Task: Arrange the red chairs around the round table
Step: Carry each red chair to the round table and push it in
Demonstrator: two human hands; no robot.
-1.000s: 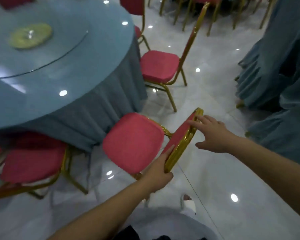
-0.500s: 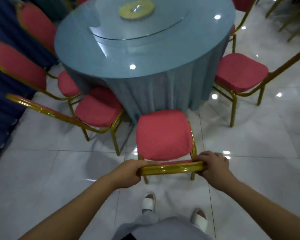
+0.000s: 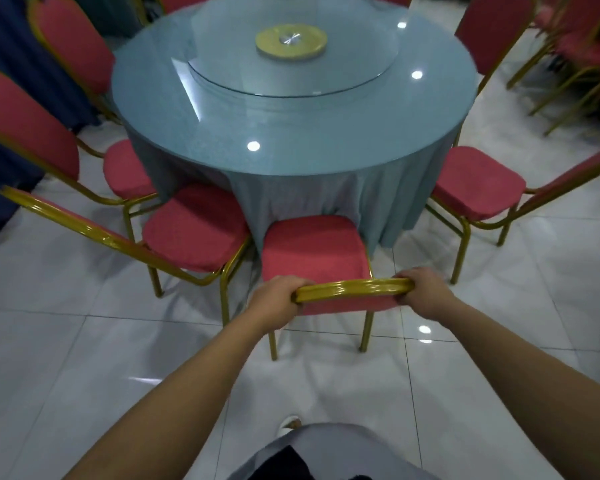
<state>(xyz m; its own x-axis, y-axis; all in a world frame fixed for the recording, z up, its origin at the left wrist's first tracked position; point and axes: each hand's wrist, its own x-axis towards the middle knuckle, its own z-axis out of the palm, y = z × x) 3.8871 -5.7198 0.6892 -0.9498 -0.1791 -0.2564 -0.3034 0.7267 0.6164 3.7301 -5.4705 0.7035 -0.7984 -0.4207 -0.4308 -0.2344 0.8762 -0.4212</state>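
Note:
A red chair (image 3: 312, 251) with a gold frame stands in front of me, its seat front touching the blue cloth of the round table (image 3: 326, 140). My left hand (image 3: 274, 296) grips the left end of its gold top rail. My right hand (image 3: 420, 292) grips the right end. Another red chair (image 3: 194, 230) stands close on the left, and a third (image 3: 475, 185) on the right. More red chairs (image 3: 25, 123) ring the table's left side and one (image 3: 489, 32) stands at the far right.
A glass turntable with a gold hub (image 3: 291, 41) sits on the table. Dark blue drapery (image 3: 0, 64) hangs at the left. More gold-framed chairs (image 3: 579, 53) crowd the upper right. The floor (image 3: 84, 358) is glossy white tile.
The chair has swung to face the table and moved forward until its seat meets the tablecloth. Both hands shifted from loose touches to firm grips on the rail ends.

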